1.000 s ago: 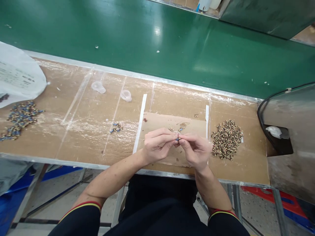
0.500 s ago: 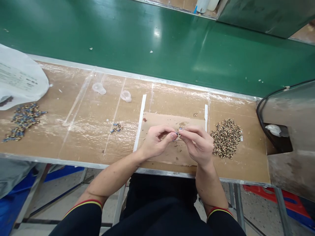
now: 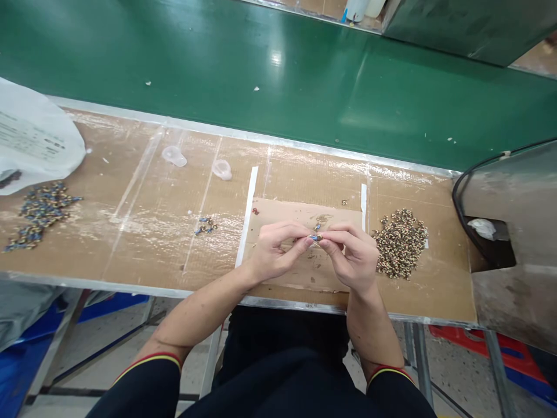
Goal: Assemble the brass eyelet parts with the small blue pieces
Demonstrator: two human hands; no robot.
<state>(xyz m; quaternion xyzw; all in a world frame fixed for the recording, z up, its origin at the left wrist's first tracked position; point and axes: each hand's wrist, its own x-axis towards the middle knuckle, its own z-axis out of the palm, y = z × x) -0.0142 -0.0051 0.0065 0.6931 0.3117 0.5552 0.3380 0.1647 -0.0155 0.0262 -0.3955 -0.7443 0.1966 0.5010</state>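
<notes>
Between my two hands, over the cardboard sheet (image 3: 296, 273), is a small blue and brass-coloured part (image 3: 315, 237). My left hand (image 3: 278, 247) pinches its blue end between thumb and forefinger. The fingers of my right hand (image 3: 352, 252) are closed on its brass-coloured end. Just beyond the fingertips, another small blue and brass part (image 3: 318, 226) lies on the sheet. To the right of my right hand is a heap of small brass-coloured pieces (image 3: 400, 244). Left of the sheet rests a small cluster of blue and brass parts (image 3: 206, 226).
A larger pile of blue and brass parts (image 3: 43, 209) lies far left beside a white bag (image 3: 39, 133). Two clear plastic cups (image 3: 221, 169) stand toward the back. A green surface (image 3: 261, 69) runs behind the table. At right stands a metal housing (image 3: 517, 220) with a black cable.
My fingertips have shifted slightly, so the blue and brass part between them shows more plainly. The part lying on the sheet is now visible beyond my hands. The piles are unchanged.
</notes>
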